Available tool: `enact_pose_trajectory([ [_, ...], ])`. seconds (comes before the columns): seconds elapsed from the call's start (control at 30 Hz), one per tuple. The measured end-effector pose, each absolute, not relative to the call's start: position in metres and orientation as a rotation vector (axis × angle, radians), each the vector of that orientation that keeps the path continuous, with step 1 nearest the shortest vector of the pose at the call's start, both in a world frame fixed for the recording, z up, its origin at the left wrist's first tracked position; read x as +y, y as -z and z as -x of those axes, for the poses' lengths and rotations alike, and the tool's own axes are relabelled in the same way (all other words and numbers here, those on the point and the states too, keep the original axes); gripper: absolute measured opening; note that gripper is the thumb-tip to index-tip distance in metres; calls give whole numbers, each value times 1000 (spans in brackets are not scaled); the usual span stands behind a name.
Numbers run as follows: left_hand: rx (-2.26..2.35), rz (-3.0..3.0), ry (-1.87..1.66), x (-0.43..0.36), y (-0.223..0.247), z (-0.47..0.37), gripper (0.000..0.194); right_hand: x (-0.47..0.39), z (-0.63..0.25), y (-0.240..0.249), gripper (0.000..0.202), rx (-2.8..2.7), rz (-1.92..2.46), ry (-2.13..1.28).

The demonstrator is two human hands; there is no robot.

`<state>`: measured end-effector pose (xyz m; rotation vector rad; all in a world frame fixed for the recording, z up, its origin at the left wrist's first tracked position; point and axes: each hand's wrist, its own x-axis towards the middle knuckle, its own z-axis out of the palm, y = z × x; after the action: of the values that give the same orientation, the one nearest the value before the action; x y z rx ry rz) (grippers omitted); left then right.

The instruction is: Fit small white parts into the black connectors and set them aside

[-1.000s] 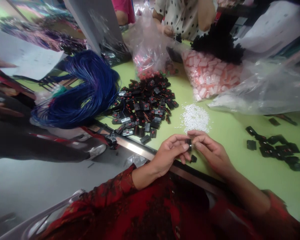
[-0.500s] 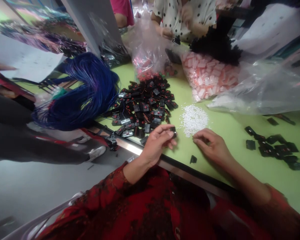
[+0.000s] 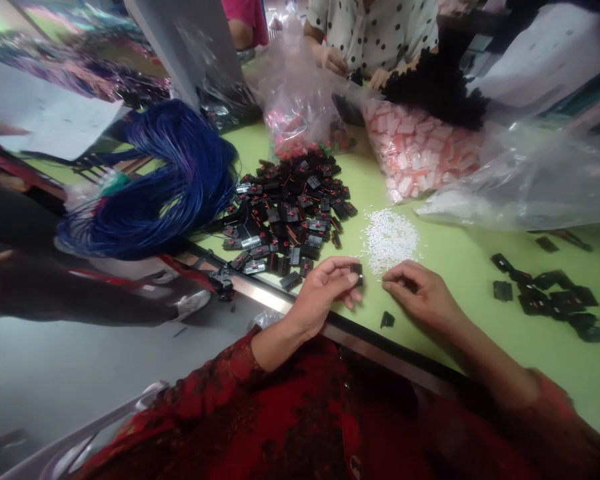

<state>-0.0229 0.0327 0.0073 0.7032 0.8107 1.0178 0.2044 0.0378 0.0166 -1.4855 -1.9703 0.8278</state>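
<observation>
My left hand (image 3: 323, 293) pinches a small black plastic connector (image 3: 356, 271) between thumb and fingers, just above the green table (image 3: 460, 260). My right hand (image 3: 423, 293) rests on the table a little to its right, fingers curled near the edge of a heap of tiny white pieces (image 3: 390, 237); whether it holds one is too small to tell. One loose black connector (image 3: 387, 320) lies by the table's front edge between my wrists. A big pile of black connectors (image 3: 290, 213) lies just beyond my left hand.
A coil of blue wire (image 3: 165, 187) hangs over the table's left edge. Clear bags of pink parts (image 3: 420, 150) and an empty plastic bag (image 3: 540, 180) lie behind. Several black pieces (image 3: 555, 293) lie at right. Another person in a dotted top (image 3: 375, 27) works opposite.
My hands were together on one connector a second ago. They parted; the left reached to the black pile and has come back slightly with a connector, the right stayed by the white pieces.
</observation>
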Motion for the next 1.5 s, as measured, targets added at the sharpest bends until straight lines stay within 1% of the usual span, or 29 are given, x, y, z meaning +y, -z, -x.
enact_pose_trajectory([
  [0.2,768,-771,-1019,28,-8,21,36,38,-191,-15,15,-2109,1486,-686],
  [0.3,756,-795,-1025,26,-10,19,35,36,-190,-16,15,-2087,1507,-684],
  [0.37,751,-794,-1027,24,-10,18,34,33,-190,-20,14,-1977,1503,-787],
  [0.47,741,-776,-1022,23,-10,16,34,28,-188,-29,16,-1704,1460,-1052],
  [0.53,742,-762,-1014,22,-9,14,34,25,-184,-35,16,-1553,1409,-1168],
  [0.67,733,-742,-1001,20,-10,10,36,19,-176,-38,15,-1464,1291,-1227],
  [0.87,688,-736,-991,18,-8,4,38,14,-172,-30,15,-1455,1213,-1267],
  [1.0,665,-723,-985,16,-9,2,37,13,-172,-27,14,-1485,1204,-1259],
  [1.33,686,-685,-993,14,-10,0,40,12,-174,-21,13,-1594,1171,-1110],
  [1.5,683,-681,-1014,13,-10,-2,41,13,-172,-20,9,-1588,1155,-1076],
])
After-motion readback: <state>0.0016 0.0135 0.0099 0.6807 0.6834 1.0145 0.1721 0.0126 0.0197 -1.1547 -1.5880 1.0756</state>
